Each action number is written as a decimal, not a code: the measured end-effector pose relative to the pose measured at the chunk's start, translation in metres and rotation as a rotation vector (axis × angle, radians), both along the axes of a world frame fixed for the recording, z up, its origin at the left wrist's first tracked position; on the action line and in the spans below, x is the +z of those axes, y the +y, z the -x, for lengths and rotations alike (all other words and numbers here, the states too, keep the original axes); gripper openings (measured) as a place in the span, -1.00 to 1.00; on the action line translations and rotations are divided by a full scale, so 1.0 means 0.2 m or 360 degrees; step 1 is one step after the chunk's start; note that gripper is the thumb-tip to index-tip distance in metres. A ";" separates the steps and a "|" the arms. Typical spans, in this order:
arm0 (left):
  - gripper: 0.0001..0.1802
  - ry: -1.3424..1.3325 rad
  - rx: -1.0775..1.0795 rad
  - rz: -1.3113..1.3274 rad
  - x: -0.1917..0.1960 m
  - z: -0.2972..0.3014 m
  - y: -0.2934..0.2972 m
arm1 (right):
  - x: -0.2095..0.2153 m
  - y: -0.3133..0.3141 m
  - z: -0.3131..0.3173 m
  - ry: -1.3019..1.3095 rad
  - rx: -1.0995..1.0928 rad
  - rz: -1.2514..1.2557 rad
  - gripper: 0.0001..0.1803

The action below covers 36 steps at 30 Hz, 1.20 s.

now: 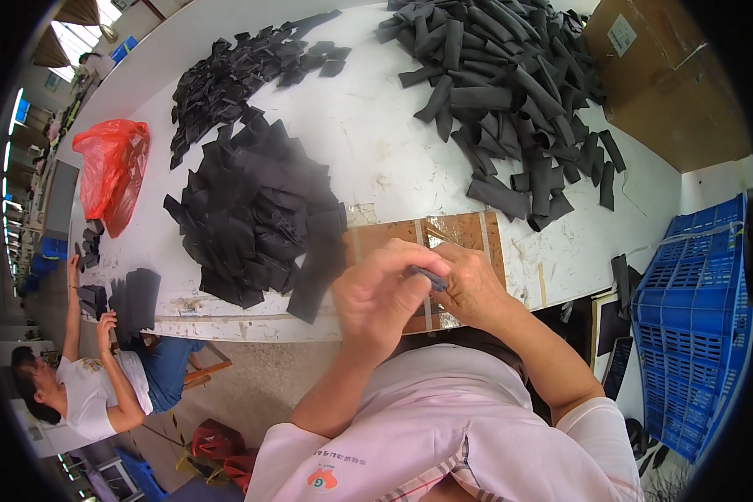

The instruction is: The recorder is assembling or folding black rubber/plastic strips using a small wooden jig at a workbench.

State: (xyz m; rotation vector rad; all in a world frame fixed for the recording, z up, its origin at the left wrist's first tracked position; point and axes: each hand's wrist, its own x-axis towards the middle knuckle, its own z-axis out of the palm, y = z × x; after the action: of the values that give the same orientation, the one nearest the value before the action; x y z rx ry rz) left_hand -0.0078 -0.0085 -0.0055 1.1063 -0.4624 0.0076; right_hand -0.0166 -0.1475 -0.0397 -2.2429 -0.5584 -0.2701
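Note:
My left hand [375, 299] and my right hand [474, 289] are close together near the table's front edge, fingers closed around a small dark fabric piece [431, 279]. Only a short rolled part of the piece shows; the fingers hide the rest. Beneath my hands lies a flat brown cardboard sheet [470, 227] with strips of tape. To the left rises a heap of flat black fabric pieces [251, 209], one long strip of it hanging toward the table edge. Far to the right is a pile of dark fabric tubes [510, 92].
Another black heap [226, 88] sits at the back left, near a red plastic bag [113, 171]. A cardboard box [669, 84] stands at the back right. Blue crates [690, 326] are stacked at the right. At the left, a co-worker [100, 385] handles dark pieces.

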 end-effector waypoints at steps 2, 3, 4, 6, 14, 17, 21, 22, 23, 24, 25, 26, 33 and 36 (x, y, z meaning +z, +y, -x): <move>-0.87 0.0020 0.0014 0.0010 -0.01 0.00 0.00 | 0.04 -0.01 -0.01 0.0013 0.0011 0.0101 -0.82; -0.87 0.0042 0.0027 0.0019 -0.01 -0.01 0.00 | 0.04 -0.01 -0.01 -0.0016 0.0000 0.0123 -0.81; -0.87 0.0042 0.0028 0.0016 -0.01 -0.01 0.00 | 0.05 -0.01 -0.01 -0.0043 -0.0011 0.0141 -0.80; -0.87 0.0012 0.0126 0.0178 -0.02 -0.01 0.00 | 0.11 0.00 -0.02 -0.0022 0.0005 0.0167 -0.79; -0.85 -0.0075 0.0063 -0.0435 0.00 -0.04 0.03 | -0.02 0.01 -0.02 0.0106 0.0053 -0.0091 -0.84; -0.85 -0.0097 0.0108 -0.0303 0.00 -0.04 0.03 | 0.00 0.00 -0.02 0.0146 0.0062 -0.0047 -0.83; -0.88 -0.0058 0.0312 -0.0009 -0.02 0.00 0.03 | 0.13 0.01 -0.02 0.0048 0.0039 0.0184 -0.80; -0.88 -0.0061 0.0307 -0.0006 -0.01 0.00 0.04 | 0.17 0.01 -0.02 0.0005 0.0027 0.0173 -0.78; -0.87 0.0125 0.0240 0.0332 0.01 -0.01 0.06 | 0.19 0.01 -0.02 -0.0038 0.0017 0.0160 -0.76; -0.86 0.0310 0.0171 0.0668 0.02 -0.02 0.08 | 0.20 0.00 -0.02 -0.0042 0.0016 0.0161 -0.76; -0.86 0.0307 0.0170 0.0669 0.01 -0.02 0.09 | 0.20 0.00 -0.02 -0.0057 0.0039 0.0189 -0.73; -0.86 0.0294 0.0181 0.0544 -0.02 -0.02 0.11 | 0.20 -0.01 -0.03 -0.0072 0.0062 0.0218 -0.71; -0.88 0.0247 0.0268 0.0203 -0.03 0.00 0.12 | 0.08 0.02 -0.02 -0.0046 0.0008 0.0161 -0.70; -0.86 0.0116 0.0336 0.0052 -0.03 -0.01 0.15 | 0.09 0.01 -0.01 -0.0099 0.0081 0.0154 -0.70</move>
State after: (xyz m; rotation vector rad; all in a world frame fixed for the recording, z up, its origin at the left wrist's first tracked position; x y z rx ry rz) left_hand -0.0061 0.0209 -0.0122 1.1153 -0.2779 0.1591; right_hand -0.0144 -0.1455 -0.0216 -2.3162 -0.6735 -0.2934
